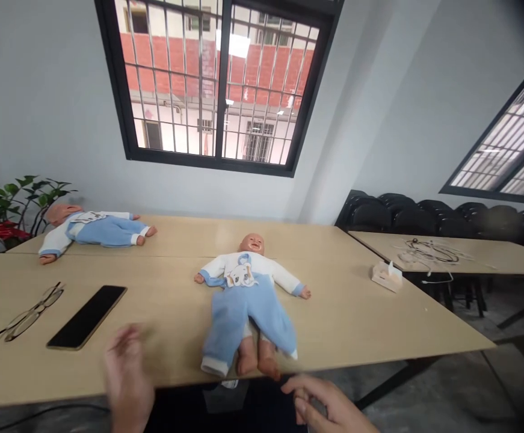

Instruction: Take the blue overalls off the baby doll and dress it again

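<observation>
My left hand (126, 379) blurred, open, empty, at surface (361, 325) edge. Right hand (329, 406) loosely curled, holding nothing. Baby doll (246, 300) lies face-up between them, feet just beyond right fingertips.

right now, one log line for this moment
left hand open, blurred, by phone | right hand near doll feet | doll face up on table

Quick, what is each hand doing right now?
Left hand: blurred, fingers spread open, holding nothing.
Right hand: fingers loosely curled, empty, near the doll.
</observation>
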A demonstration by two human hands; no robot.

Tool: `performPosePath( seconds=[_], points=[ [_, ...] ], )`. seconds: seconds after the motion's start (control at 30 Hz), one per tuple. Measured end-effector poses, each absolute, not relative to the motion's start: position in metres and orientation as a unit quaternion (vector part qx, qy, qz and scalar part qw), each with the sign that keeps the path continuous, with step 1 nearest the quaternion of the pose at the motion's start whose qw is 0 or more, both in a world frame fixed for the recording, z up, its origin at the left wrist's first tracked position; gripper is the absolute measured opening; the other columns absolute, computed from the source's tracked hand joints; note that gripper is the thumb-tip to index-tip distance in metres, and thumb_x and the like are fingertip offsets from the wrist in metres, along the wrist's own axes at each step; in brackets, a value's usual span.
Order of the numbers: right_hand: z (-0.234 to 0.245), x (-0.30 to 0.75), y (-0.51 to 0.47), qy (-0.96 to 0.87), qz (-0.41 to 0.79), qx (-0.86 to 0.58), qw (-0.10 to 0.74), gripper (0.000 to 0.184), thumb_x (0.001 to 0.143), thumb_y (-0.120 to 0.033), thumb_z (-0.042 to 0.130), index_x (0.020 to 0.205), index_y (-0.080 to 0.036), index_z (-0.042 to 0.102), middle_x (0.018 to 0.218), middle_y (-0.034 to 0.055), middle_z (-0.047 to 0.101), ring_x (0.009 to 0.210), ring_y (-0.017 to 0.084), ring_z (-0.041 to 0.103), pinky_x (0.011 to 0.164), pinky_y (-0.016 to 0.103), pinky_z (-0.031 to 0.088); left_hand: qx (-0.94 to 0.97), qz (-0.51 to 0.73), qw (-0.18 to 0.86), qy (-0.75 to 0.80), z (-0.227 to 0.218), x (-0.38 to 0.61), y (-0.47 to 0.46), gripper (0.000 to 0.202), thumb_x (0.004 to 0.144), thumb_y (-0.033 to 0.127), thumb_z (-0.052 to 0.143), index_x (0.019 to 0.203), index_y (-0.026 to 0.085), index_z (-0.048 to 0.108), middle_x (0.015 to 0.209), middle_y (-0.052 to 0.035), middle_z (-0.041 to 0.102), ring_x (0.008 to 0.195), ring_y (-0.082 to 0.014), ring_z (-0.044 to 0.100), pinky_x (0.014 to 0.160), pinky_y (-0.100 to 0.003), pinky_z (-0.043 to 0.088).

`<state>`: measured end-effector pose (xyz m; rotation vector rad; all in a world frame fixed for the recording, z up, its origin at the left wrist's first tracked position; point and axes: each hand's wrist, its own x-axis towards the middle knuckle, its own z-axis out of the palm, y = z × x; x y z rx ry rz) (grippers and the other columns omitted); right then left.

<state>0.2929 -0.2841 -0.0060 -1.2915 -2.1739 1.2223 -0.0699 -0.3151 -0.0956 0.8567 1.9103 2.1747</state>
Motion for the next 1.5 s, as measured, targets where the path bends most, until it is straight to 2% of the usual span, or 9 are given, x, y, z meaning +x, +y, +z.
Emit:
performPosePath(
  seconds=[0.17, 0.3, 0.43, 0.57, 0.67, 0.8, 1.03, 1.27, 1.5],
  points=[
    [0.003, 0.281, -0.190, -0.794, 0.353, -0.438, 0.232, 0.037, 0.100, -0.051, 0.050, 0.110, -0.025, 0.074, 0.100, 0.0074, 0.074, 0.093, 0.025, 0.067, 0.089, 0.037, 0.052, 0.638, 0.464, 0.281, 0.547, -0.065, -0.044, -0.199, 0.032, 0.091, 0.046, 0.059, 0.107, 0.020, 0.069, 0.110, -0.0098, 0.072, 0.103, -0.0268, 0.066, 0.097, -0.040, 0.051],
    [-0.003, 0.250, -0.097, -0.836, 0.246, -0.420, 0.252, 0.038, 0.101, -0.047, 0.048, 0.116, -0.021, 0.071, 0.118, 0.0119, 0.070, 0.111, 0.028, 0.062, 0.101, 0.042, 0.045, 0.577, 0.476, 0.304, 0.590, -0.046, -0.024, -0.100, 0.040, 0.099, 0.037, 0.036, 0.111, 0.014, 0.065, 0.107, -0.0133, 0.072, 0.096, -0.0238, 0.066, 0.085, -0.034, 0.051],
    [-0.015, 0.213, -0.036, -0.865, 0.203, -0.409, 0.210, 0.040, 0.103, -0.045, 0.045, 0.117, -0.019, 0.071, 0.120, 0.0131, 0.070, 0.113, 0.028, 0.060, 0.100, 0.039, 0.043, 0.624, 0.440, 0.306, 0.569, -0.061, -0.028, -0.057, 0.033, 0.094, 0.044, 0.051, 0.096, 0.016, 0.069, 0.096, -0.0097, 0.073, 0.092, -0.0239, 0.064, 0.087, -0.034, 0.049],
    [-0.032, 0.184, -0.010, -0.865, 0.169, -0.434, 0.188, 0.036, 0.099, -0.046, 0.053, 0.112, -0.019, 0.072, 0.107, 0.0119, 0.073, 0.101, 0.027, 0.062, 0.090, 0.036, 0.043, 0.659, 0.416, 0.269, 0.566, -0.090, -0.044, -0.063, 0.046, 0.097, 0.051, 0.047, 0.125, 0.018, 0.062, 0.109, -0.0087, 0.069, 0.097, -0.0230, 0.062, 0.093, -0.035, 0.047],
    [-0.048, 0.170, -0.005, -0.855, 0.161, -0.447, 0.206, 0.026, 0.091, -0.039, 0.063, 0.108, -0.020, 0.072, 0.104, 0.0108, 0.073, 0.101, 0.028, 0.061, 0.090, 0.037, 0.041, 0.701, 0.338, 0.285, 0.561, -0.100, -0.052, -0.071, 0.045, 0.096, 0.055, 0.050, 0.125, 0.023, 0.062, 0.107, -0.0057, 0.068, 0.095, -0.0228, 0.062, 0.087, -0.033, 0.048],
    [-0.061, 0.173, -0.007, -0.832, 0.224, -0.411, 0.297, 0.016, 0.091, -0.033, 0.057, 0.084, -0.021, 0.065, 0.095, 0.0078, 0.068, 0.095, 0.026, 0.059, 0.087, 0.037, 0.044, 0.717, 0.308, 0.272, 0.562, -0.094, -0.050, -0.074, 0.040, 0.090, 0.051, 0.061, 0.122, 0.028, 0.064, 0.113, -0.0049, 0.069, 0.101, -0.0243, 0.063, 0.092, -0.033, 0.048],
    [-0.069, 0.202, 0.004, -0.646, 0.456, -0.362, 0.493, 0.049, 0.090, -0.065, 0.060, 0.103, -0.019, 0.068, 0.088, 0.0077, 0.071, 0.082, 0.025, 0.067, 0.076, 0.035, 0.053, 0.748, 0.287, 0.249, 0.544, -0.095, -0.036, -0.074, 0.047, 0.085, 0.045, 0.067, 0.129, 0.031, 0.062, 0.129, -0.0083, 0.068, 0.117, -0.0298, 0.062, 0.105, -0.038, 0.047],
    [-0.066, 0.199, -0.003, -0.635, 0.409, -0.360, 0.547, 0.056, 0.085, -0.069, 0.065, 0.102, -0.016, 0.072, 0.083, 0.0090, 0.073, 0.077, 0.025, 0.068, 0.074, 0.034, 0.055, 0.732, 0.377, 0.210, 0.527, -0.087, -0.026, -0.070, 0.033, 0.099, 0.049, 0.045, 0.097, 0.022, 0.064, 0.105, -0.0091, 0.068, 0.099, -0.0242, 0.062, 0.093, -0.034, 0.049],
    [-0.075, 0.212, -0.008, -0.577, 0.430, -0.343, 0.604, 0.054, 0.076, -0.069, 0.075, 0.093, -0.017, 0.070, 0.082, 0.0092, 0.075, 0.080, 0.028, 0.071, 0.074, 0.035, 0.056, 0.712, 0.353, 0.259, 0.549, -0.099, -0.045, -0.073, 0.035, 0.092, 0.051, 0.053, 0.108, 0.022, 0.066, 0.097, -0.0038, 0.069, 0.096, -0.0226, 0.060, 0.089, -0.030, 0.045]
  ],
)
